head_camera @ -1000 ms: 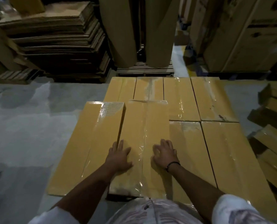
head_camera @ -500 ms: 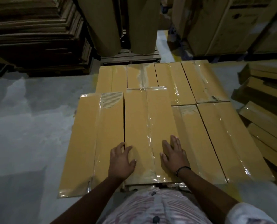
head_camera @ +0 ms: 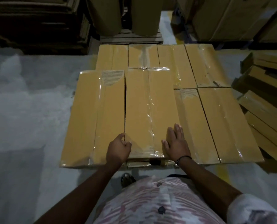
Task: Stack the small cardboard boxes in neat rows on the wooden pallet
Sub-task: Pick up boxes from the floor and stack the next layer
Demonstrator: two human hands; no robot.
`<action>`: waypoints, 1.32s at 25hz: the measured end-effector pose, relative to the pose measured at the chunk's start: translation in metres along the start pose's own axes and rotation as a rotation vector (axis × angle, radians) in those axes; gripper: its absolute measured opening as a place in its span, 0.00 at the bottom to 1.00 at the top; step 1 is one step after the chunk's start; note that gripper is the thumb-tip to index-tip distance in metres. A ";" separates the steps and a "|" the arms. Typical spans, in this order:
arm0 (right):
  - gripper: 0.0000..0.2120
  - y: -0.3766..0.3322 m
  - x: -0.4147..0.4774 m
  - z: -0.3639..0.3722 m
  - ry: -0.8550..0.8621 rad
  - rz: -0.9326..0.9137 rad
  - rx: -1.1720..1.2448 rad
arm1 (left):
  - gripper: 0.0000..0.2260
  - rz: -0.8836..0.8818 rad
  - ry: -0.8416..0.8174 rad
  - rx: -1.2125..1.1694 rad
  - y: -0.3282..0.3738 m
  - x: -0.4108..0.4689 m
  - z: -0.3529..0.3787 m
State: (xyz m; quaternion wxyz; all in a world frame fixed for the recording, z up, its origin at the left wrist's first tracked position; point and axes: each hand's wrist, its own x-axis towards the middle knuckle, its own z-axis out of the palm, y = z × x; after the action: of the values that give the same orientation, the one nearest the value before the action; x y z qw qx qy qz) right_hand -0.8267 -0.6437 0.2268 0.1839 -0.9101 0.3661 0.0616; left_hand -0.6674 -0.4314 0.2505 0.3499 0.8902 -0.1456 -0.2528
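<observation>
- Head view, left edge: bare grey floor (head_camera: 26, 110), with dark stacks of flattened cardboard (head_camera: 37, 21) at the far left.
- Left box (head_camera: 94, 117): a long tan carton under clear wrap, lying lengthwise away from the person, its near end sticking out a little past its neighbour.
- Left hand (head_camera: 118, 148): fingers curled at the near left corner of the middle box, thumb on its top, knuckles over the narrow dark gap beside the left box (a loose grip on the corner, not a full clamp).
- Middle box (head_camera: 147, 110): sits higher than the boxes to its right, on top of the layer below; a lower box end shows under its near edge.
- Right hand (head_camera: 175, 143): flat and spread, palm down on the middle box's near right edge, a dark band at the wrist.
- Right boxes (head_camera: 215, 123): two more cartons side by side, level and touching.
- Back row (head_camera: 158, 59): four cartons, close together, beyond the near ones.
- Far right: loose boxes (head_camera: 267, 94) piled unevenly on the floor.
</observation>
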 end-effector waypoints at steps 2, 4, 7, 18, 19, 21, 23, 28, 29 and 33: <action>0.33 0.001 -0.004 -0.002 0.010 -0.012 0.043 | 0.24 -0.083 0.034 -0.084 0.004 -0.004 0.002; 0.33 0.009 -0.010 -0.005 -0.021 -0.043 0.058 | 0.24 -0.147 0.060 -0.156 0.004 -0.012 0.004; 0.33 0.024 -0.018 -0.012 -0.123 -0.052 0.075 | 0.21 -0.202 0.064 -0.182 -0.001 -0.025 0.005; 0.29 0.049 -0.021 -0.019 -0.222 0.002 0.315 | 0.30 -0.190 0.014 0.192 0.004 -0.052 0.019; 0.28 0.051 -0.021 -0.019 -0.212 -0.004 0.332 | 0.30 -0.218 0.007 0.193 0.005 -0.051 0.020; 0.27 0.057 -0.023 -0.020 -0.189 0.005 0.361 | 0.30 -0.272 -0.003 0.198 0.009 -0.051 0.022; 0.27 0.060 -0.025 -0.019 -0.180 0.015 0.372 | 0.30 -0.279 -0.015 0.241 0.010 -0.052 0.025; 0.26 0.069 -0.027 -0.020 -0.200 0.034 0.485 | 0.33 -0.352 -0.043 0.091 0.002 -0.039 0.029; 0.27 0.071 -0.028 -0.022 -0.212 0.040 0.513 | 0.33 -0.391 -0.055 -0.010 -0.011 -0.026 0.033; 0.28 0.075 -0.025 -0.023 -0.219 0.030 0.526 | 0.19 -0.415 -0.044 -0.195 0.018 -0.038 0.021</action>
State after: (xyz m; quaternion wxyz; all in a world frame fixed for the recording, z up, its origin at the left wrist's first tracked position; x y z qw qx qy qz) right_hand -0.8972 -0.6857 0.2324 0.4510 -0.8136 0.3610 0.0651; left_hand -0.7120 -0.4394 0.2633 0.3716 0.8572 0.0580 -0.3517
